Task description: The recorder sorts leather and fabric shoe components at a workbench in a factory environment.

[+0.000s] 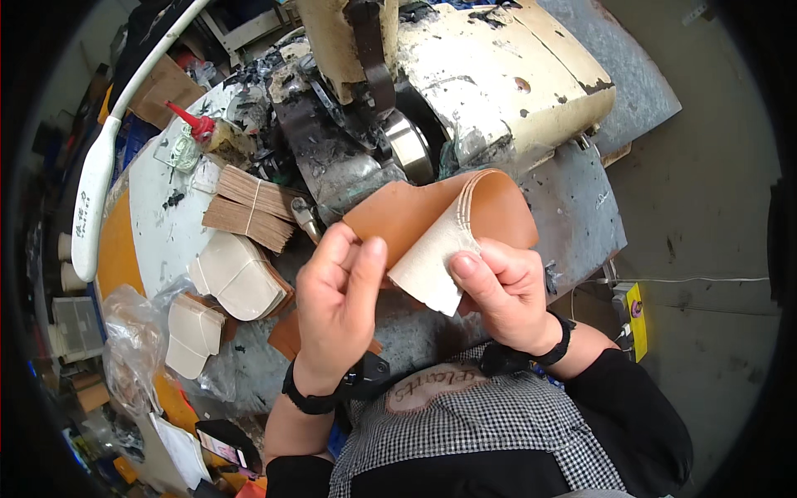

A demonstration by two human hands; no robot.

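Observation:
Several tan leather pieces [397, 213] are held together in front of me, smooth brown on one face and pale suede on the other. Their right part curls over into a loop, and the layered edges show along the fold. My right hand [508, 290] is closed on the curled-over end, thumb on the pale side. At the other end, my left hand [336, 290] pinches the left edge between curled fingers and thumb, with the fingertips partly hidden behind the leather. Just beyond the leather stands a cream machine [498, 75] with a shiny metal roller [408, 147], spattered with black scraps.
Left of the machine lie banded bundles of brown strips [249, 207] and pale cut pieces [238, 278]. A red-tipped bottle [191, 120] stands behind them. A white lamp arm [95, 191] hangs at the left, above clear plastic bags [133, 332]. A phone [222, 448] lies lower left.

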